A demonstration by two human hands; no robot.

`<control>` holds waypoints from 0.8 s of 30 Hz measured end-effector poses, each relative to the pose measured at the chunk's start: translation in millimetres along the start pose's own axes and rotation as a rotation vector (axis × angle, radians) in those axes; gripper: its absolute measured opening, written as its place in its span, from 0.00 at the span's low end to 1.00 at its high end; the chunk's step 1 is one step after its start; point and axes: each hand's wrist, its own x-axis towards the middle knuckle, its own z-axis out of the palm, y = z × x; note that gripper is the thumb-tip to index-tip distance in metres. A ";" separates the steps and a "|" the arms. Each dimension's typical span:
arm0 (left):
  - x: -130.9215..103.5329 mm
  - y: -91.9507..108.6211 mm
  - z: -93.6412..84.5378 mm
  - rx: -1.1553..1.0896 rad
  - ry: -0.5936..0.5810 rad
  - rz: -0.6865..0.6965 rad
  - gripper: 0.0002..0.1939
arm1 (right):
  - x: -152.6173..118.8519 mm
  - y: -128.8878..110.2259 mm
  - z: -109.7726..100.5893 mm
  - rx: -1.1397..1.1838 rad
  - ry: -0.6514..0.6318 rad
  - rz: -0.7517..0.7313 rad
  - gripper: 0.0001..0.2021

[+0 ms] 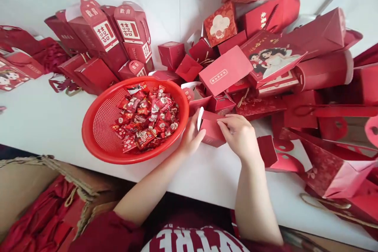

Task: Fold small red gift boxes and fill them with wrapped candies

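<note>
Two hands meet on one small red box (211,137) in the head view I am following from afar. It sits on the white table (203,179), just right of the red basket (102,122) and in front of the heaped red boxes and bags (274,53).

My left hand (190,136) has its fingers partly curled, thumb in front, around the box's left end. My right hand (240,134) is nearly closed, thumb and forefinger pinching the upper right edge; its other fingers are folded in.

I judge this box to be mid-handling: its body has its shape, but a white-lined flap (201,118) stands up at the left, so closing looks unfinished. I cannot see inside to tell whether it is filled. Plenty of wrapped sweets (144,118) lie loose in the basket, while upright boxes (104,33) at the back left look fully formed.

The long axis seems to run left to right, dipping slightly toward me at its right end; the flap end points toward the basket.
</note>
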 end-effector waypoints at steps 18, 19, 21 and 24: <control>15.2 11.3 6.0 0.520 -0.069 0.271 0.20 | -114.6 -72.7 -32.9 0.143 0.277 0.264 0.11; 15.4 11.6 6.1 0.518 -0.070 0.275 0.20 | -143.5 -81.2 -42.4 0.155 0.245 0.308 0.11; 16.0 11.9 6.1 0.517 -0.072 0.282 0.20 | -196.7 -91.9 -65.3 0.089 0.142 0.362 0.11; 16.4 11.3 6.0 0.526 -0.073 0.295 0.21 | -250.8 -97.0 -101.4 -0.067 0.107 0.378 0.10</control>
